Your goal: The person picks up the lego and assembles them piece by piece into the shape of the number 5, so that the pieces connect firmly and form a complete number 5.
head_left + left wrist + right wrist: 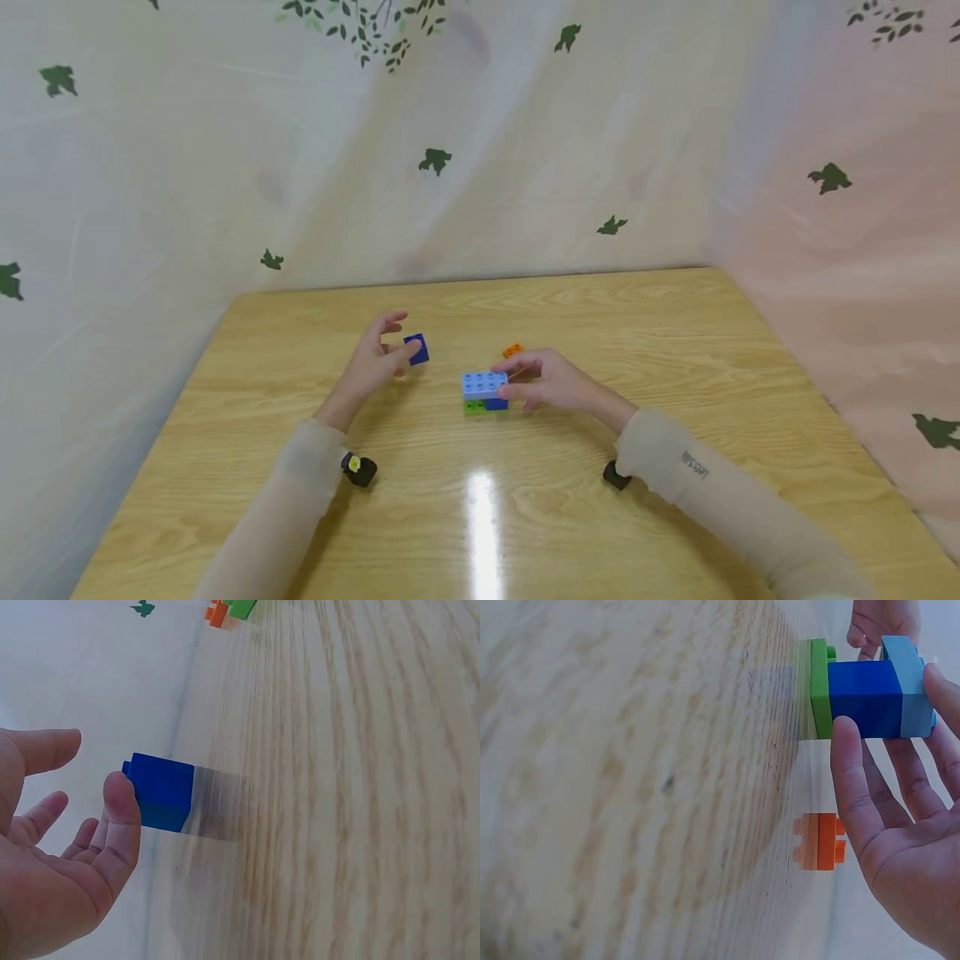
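In the head view my left hand (375,358) is at a dark blue brick (418,353) standing on the table. Its fingers are loosely spread, and one fingertip overlaps the brick's edge in the left wrist view. My right hand (551,379) pinches the right end of a light blue brick (480,383), thumb in front and fingers behind. This brick tops a small stack, over another dark blue brick (864,697) and a flat green brick (820,690) at the bottom. Part of the light blue brick's right end is hidden by the fingers.
A small orange brick (513,351) lies on the wooden table (600,533), behind the stack and slightly to its right. A pale cloth (525,150) with leaf and bird prints hangs behind the table's far edge. Black wrist cameras (360,469) sit by both cuffs.
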Motion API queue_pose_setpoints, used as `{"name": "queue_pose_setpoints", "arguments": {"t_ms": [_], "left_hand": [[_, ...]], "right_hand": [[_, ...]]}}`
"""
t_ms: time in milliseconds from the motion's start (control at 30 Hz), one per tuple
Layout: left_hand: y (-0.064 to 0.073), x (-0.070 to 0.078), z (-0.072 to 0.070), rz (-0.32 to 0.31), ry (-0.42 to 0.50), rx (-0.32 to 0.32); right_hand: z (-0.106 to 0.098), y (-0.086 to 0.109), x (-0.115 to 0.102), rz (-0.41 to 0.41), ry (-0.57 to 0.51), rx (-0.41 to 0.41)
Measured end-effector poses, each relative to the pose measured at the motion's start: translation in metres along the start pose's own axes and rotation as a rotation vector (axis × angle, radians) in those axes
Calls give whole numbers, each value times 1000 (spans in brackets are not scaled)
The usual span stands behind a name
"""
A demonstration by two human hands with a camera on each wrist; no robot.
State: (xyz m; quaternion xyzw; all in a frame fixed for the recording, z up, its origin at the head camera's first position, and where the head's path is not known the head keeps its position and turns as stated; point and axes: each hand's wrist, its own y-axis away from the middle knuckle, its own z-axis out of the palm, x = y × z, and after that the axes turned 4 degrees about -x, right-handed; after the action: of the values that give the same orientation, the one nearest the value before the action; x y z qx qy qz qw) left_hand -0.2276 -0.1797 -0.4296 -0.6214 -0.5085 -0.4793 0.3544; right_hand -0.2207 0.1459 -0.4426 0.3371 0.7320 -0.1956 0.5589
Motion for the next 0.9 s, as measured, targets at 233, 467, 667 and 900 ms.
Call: {"name": "queue_pose_setpoints", "arguments": {"t_ms": [233, 467, 667, 900], "left_hand": [[-3, -3, 0, -13, -14, -10], [-6, -10, 1, -51, 7, -27], [-9, -15, 5, -104, 47, -19], [-11, -18, 7, -112, 73, -15]], "right_hand": [[2, 2, -3, 5, -6, 7], [1, 3, -4, -6, 1, 3], [1, 1, -2, 1, 1, 0], [1, 0, -3, 3, -3, -2]]}}
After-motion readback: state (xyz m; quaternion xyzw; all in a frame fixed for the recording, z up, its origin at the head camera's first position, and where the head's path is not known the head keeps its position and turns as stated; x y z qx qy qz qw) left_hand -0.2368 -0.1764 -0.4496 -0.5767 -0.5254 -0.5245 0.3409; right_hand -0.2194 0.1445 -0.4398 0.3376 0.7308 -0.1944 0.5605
